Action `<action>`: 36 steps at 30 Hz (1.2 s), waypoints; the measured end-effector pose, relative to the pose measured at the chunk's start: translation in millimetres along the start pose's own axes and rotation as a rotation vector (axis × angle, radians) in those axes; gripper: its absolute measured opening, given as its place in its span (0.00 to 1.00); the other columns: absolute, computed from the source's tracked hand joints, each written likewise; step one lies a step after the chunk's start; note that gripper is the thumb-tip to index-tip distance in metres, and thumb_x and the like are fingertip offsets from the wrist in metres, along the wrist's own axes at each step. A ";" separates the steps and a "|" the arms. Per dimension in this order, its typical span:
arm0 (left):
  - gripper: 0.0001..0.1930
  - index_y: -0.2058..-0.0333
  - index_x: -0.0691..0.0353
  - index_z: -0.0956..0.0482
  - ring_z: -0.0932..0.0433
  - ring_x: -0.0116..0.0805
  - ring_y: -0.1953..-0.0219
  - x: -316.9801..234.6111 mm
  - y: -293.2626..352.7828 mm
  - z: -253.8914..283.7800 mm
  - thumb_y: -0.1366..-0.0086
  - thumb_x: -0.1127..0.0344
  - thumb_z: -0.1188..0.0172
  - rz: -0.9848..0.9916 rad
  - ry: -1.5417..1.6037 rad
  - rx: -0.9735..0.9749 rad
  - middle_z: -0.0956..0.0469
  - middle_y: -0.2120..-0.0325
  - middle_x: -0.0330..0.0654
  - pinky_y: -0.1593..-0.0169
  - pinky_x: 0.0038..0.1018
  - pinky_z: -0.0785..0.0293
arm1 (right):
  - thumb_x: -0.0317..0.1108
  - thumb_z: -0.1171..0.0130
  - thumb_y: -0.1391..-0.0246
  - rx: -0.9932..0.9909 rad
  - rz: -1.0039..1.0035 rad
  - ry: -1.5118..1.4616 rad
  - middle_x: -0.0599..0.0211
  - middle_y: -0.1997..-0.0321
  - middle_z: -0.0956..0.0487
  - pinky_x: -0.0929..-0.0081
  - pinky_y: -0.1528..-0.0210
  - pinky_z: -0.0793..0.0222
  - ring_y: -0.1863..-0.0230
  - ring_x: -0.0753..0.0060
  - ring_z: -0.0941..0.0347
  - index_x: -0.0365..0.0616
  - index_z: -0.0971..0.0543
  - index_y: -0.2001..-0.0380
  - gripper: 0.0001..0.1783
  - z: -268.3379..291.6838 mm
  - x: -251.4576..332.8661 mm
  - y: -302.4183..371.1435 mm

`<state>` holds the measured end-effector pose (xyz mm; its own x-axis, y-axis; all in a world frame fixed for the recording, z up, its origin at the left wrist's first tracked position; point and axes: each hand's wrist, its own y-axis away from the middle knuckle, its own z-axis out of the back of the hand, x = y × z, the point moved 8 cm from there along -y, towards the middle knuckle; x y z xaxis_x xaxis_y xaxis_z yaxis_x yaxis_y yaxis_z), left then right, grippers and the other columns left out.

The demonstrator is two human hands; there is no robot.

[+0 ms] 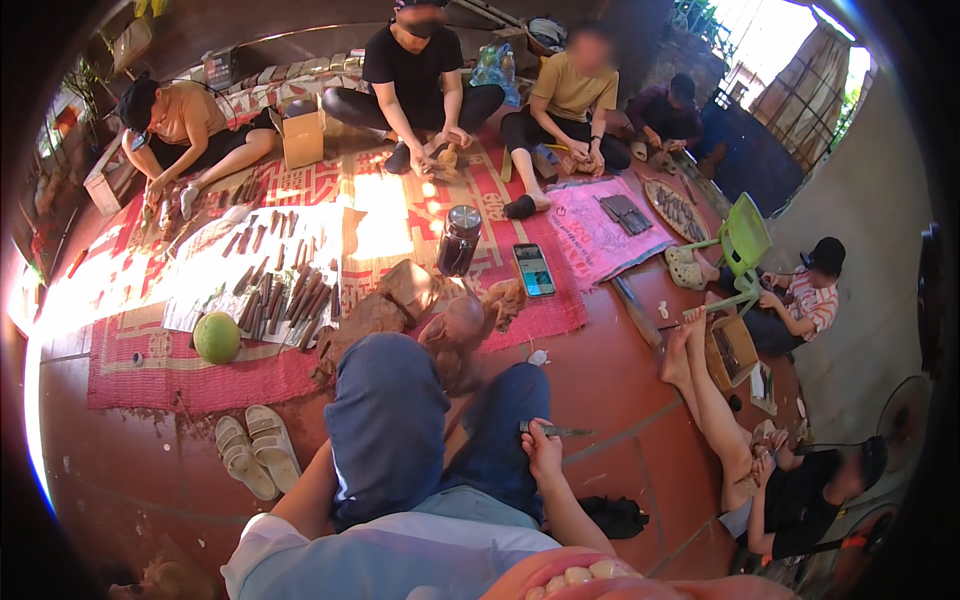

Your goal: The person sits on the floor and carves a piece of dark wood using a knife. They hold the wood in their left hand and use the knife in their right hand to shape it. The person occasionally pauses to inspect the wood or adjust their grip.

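My right hand (543, 456) is closed around a small knife (566, 431) beside my right knee. Its greyish blade points to the right. My left forearm (308, 497) runs up behind my raised left knee (390, 410), which hides the hand. Just past my knees sits a brown carved wooden piece (458, 328), with rough wood blocks (407, 288) to its left. On a white sheet (190, 300) at the left lie several wooden-handled carving tools (310, 297). A round green fruit (217, 338) rests at the sheet's near edge.
A dark flask (460, 240) and a phone (534, 270) stand and lie on the red mat (140, 375). Beige sandals (257, 450) are on the tiles at left. Several people sit around working by hand. A green chair (745, 240) and cardboard box (733, 350) are at right.
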<state>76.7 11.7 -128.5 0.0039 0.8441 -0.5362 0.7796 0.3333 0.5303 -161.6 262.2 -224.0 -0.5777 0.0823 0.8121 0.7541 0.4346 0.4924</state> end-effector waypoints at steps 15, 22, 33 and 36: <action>0.27 0.50 0.65 0.31 0.32 0.34 0.50 -148.0 111.8 -135.2 0.37 0.47 0.54 -0.626 -1.150 0.295 0.27 0.55 0.46 0.46 0.29 0.36 | 0.37 0.43 0.47 -0.044 -0.038 -0.036 0.69 0.72 0.23 0.88 0.79 0.29 0.76 0.81 0.26 0.45 0.29 0.60 0.13 10.9 -2.0 -13.4; 0.32 0.46 0.62 0.35 0.29 0.43 0.52 -138.9 11.9 -204.8 0.50 0.56 0.40 -0.590 -1.755 0.366 0.28 0.55 0.51 0.49 0.31 0.34 | 0.36 0.44 0.46 -0.051 -0.047 -0.086 0.68 0.70 0.25 0.86 0.73 0.27 0.73 0.79 0.26 0.44 0.30 0.59 0.13 15.2 -2.6 -5.4; 0.31 0.50 0.55 0.33 0.26 0.47 0.58 -105.2 -46.9 -202.8 0.55 0.56 0.38 -0.690 -1.964 0.234 0.28 0.59 0.51 0.55 0.36 0.30 | 0.27 0.47 0.46 0.177 0.210 -0.118 0.65 0.70 0.27 0.76 0.62 0.25 0.68 0.74 0.27 0.39 0.29 0.64 0.06 -37.0 79.5 -14.3; 0.26 0.54 0.53 0.31 0.25 0.48 0.62 -102.8 -47.1 -214.4 0.55 0.57 0.39 -0.786 -1.871 0.321 0.25 0.64 0.49 0.58 0.38 0.29 | 0.28 0.47 0.46 0.223 0.205 -0.234 0.64 0.69 0.26 0.71 0.58 0.26 0.66 0.71 0.27 0.41 0.28 0.67 0.04 -35.3 67.2 -37.7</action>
<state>-94.7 -0.6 42.5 0.0214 -0.8467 -0.5316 0.9914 0.0868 -0.0984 -217.8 219.7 -177.0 -0.4973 0.3790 0.7804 0.7896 0.5704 0.2261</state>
